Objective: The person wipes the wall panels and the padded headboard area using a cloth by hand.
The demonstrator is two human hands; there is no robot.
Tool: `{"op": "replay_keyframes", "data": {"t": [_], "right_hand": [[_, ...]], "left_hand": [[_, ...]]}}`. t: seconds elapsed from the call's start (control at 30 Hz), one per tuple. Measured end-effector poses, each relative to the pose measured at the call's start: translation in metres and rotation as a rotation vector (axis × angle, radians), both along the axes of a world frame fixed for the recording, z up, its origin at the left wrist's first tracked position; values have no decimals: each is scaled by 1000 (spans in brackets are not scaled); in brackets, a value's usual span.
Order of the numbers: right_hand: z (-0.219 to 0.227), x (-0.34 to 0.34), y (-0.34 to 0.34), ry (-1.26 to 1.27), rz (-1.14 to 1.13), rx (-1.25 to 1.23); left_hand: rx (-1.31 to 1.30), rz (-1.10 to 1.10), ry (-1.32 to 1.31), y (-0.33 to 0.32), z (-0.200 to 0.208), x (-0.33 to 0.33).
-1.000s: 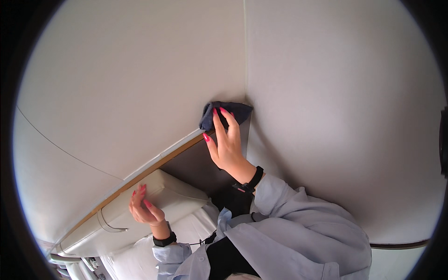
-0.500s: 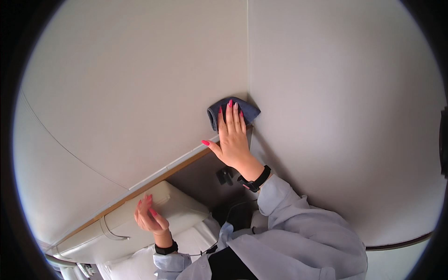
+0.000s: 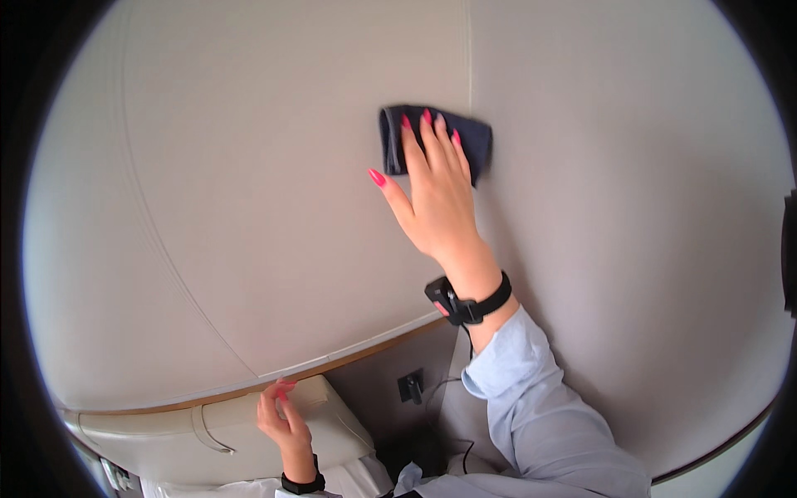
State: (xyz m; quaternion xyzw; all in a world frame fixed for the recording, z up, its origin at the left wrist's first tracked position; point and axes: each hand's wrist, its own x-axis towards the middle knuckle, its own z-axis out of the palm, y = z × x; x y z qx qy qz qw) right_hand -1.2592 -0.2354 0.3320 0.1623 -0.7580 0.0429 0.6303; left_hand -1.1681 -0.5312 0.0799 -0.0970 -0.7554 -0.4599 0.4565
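Observation:
A folded dark navy cloth lies against the beige wall panel, close to the upright seam where it meets the greyer wall. Flat on this cloth is my right hand, open, with fingers stretched upward and thumb spread out to the left over the panel. My left hand hangs lower left in front of a cream padded headboard. Its fingers are loosely bent and apart, with nothing in them. Whether it touches the padding I cannot tell. Both wrists wear black straps; the right one carries a small black device.
A wooden strip runs along the panel's lower edge. Beneath it, a black socket with a plug sits on a grey surface, and a dark cable trails nearby. White bedding lies below the headboard. The greyer wall fills the right side.
My right hand has slid the cloth upward along the panel beside the seam, away from the wooden strip. My left hand stays near the headboard, fingers loosely bent. The whole view has shifted upward.

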Motion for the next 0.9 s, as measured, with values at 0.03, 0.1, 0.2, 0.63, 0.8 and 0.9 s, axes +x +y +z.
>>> {"op": "replay_keyframes", "data": {"t": [0.03,0.1,0.2,0.63,0.8,0.9], "right_hand": [[-8,1,-1,0,5,-29],[-34,4,-3,-53,36,-73],[-94,12,-6,-100,101,-132],[-51,-10,8,-123,24,-47],[14,-7,31,-3,31,-140],[24,-1,29,-53,34,-134]], "left_hand": [[-29,9,32,3,9,1],[-108,31,125,7,27,-3],[-122,42,195,12,48,-10],[-197,-271,187,43,76,-20],[43,-531,91,38,87,-9],[274,-740,6,17,102,-11]]}}
